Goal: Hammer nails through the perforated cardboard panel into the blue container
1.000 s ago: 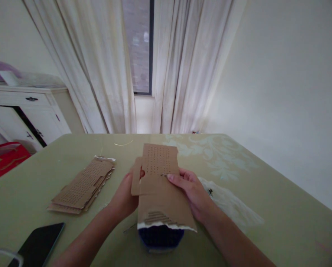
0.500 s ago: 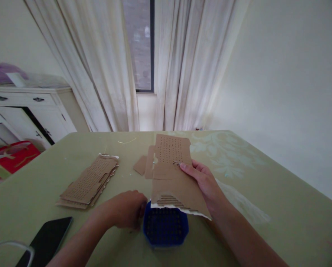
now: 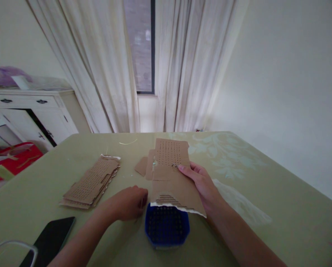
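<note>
My right hand grips a torn piece of brown cardboard by its right side, thumb on top. Rows of small dark marks, perhaps holes, cover its far half. Its near edge is ragged and white, with corrugation exposed. My left hand is closed, low over the table just left of the cardboard. A thin pale line shows by its fingers, but what they hold I cannot make out. Beneath the cardboard's near edge stands a blue basket-like container, partly covered; its contents are too dark to tell.
A stack of similar dotted cardboard pieces lies on the left of the table. Smaller cardboard scraps lie beyond my left hand. A dark phone and white cable are at front left. Clear plastic film lies at right.
The cardboard's far end has dipped slightly in my right hand. My left hand stays closed beside it and has risen a little. The whole view has shifted slightly.
</note>
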The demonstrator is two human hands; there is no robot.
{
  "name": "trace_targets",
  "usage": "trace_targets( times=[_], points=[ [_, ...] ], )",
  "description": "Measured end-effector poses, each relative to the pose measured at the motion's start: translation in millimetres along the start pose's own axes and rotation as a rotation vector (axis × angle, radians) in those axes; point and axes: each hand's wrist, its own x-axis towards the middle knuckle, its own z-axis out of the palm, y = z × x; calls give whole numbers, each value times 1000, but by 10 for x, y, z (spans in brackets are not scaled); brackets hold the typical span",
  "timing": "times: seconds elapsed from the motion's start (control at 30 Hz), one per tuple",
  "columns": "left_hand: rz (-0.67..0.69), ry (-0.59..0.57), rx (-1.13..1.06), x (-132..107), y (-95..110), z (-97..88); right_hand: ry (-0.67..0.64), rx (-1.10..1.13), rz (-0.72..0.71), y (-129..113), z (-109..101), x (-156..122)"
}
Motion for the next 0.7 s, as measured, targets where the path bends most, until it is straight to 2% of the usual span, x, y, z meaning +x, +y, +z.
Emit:
trace_targets(
  times=[0.3, 0.5, 0.7],
  points=[
    [-145, 41, 153, 203, -264, -20, -2, -6, 15, 17, 5, -10],
    [-247, 46, 219, 150, -376, -127, 3, -5, 32, 5, 2, -22],
    [-287, -20, 228, 57, -520, -289, 4, -5, 44, -5, 6, -15]
  ],
)
